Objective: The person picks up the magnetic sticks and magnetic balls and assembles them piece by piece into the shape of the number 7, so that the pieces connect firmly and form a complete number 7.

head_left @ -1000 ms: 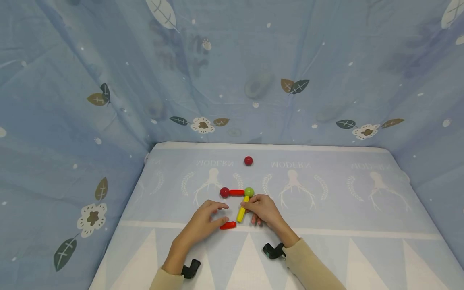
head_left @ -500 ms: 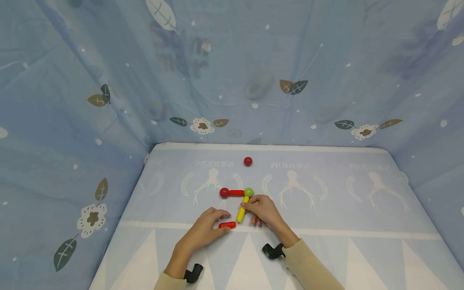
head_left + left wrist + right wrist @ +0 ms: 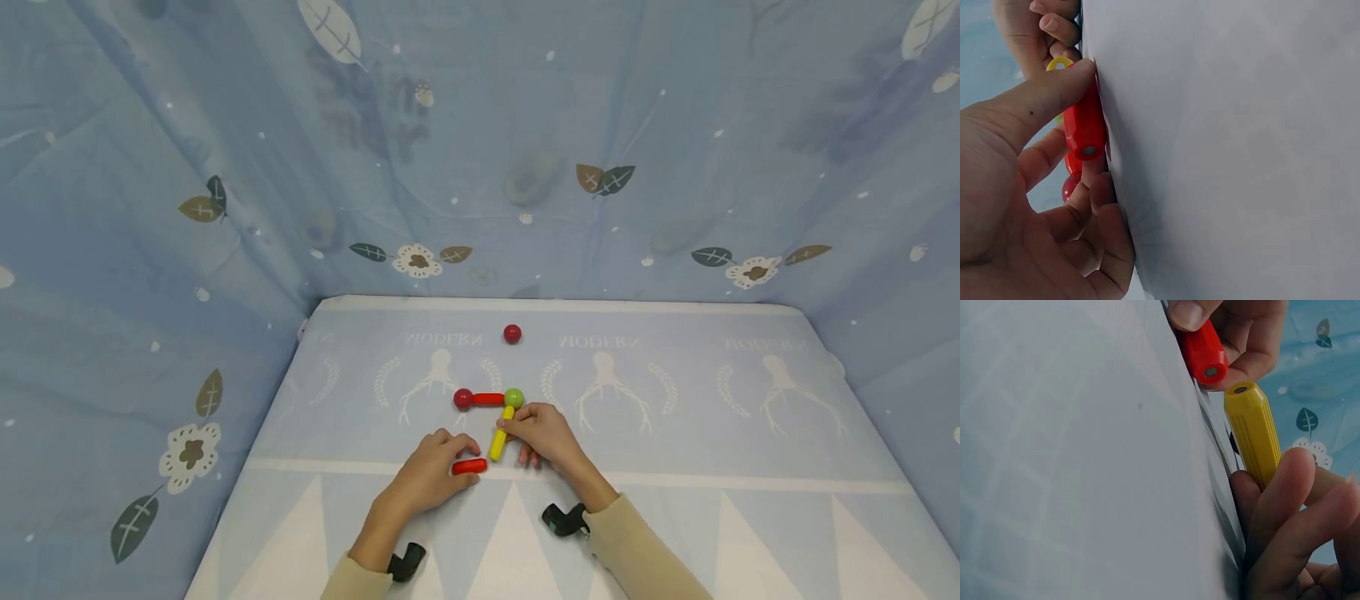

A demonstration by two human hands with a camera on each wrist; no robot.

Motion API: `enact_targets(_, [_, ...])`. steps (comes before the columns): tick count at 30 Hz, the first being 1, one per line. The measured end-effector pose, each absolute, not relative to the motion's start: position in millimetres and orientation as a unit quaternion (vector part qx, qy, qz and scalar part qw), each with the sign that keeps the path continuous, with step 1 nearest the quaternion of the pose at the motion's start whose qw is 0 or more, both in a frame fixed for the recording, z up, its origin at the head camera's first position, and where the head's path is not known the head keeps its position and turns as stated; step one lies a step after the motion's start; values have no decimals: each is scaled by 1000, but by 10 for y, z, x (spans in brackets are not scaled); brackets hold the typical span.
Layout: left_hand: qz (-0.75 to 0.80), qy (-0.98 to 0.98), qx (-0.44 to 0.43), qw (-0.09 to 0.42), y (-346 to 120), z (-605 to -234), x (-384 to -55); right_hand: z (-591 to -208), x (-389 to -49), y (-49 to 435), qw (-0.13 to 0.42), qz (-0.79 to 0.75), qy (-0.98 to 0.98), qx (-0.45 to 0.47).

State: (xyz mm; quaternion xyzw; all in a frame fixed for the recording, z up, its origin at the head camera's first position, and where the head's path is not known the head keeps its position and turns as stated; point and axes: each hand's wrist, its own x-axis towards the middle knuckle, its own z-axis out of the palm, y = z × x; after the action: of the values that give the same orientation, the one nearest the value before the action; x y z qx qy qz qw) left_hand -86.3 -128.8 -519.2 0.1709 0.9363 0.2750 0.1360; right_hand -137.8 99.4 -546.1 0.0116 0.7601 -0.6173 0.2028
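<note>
From where I stand, the right hand (image 3: 546, 433) pinches a yellow rod (image 3: 498, 444) between thumb and forefinger, its far end meeting a green ball (image 3: 513, 398). A red connecting rod (image 3: 489, 400) lies between that ball and a dark red ball (image 3: 463, 399), touching both. Nearer the person, the left hand (image 3: 429, 475) has its thumb and fingers curled round a loose red rod (image 3: 469, 467), just beside the yellow one. Another red ball (image 3: 512, 333) sits apart, toward the far edge of the tabletop (image 3: 697, 450).

left hand (image 3: 429, 472) shifted rightward, now curled around loose red rod (image 3: 470, 467)
</note>
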Motion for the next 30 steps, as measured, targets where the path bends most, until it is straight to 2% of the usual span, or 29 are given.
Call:
enact_targets(12, [281,937,156,133,-1282,-5139,-829,-5465,-1371,996,205,-619,758,13])
enact_targets(30, [397,886,135,196,-1231,-5095,-793,-5416,-1369,992,203,-615,762,10])
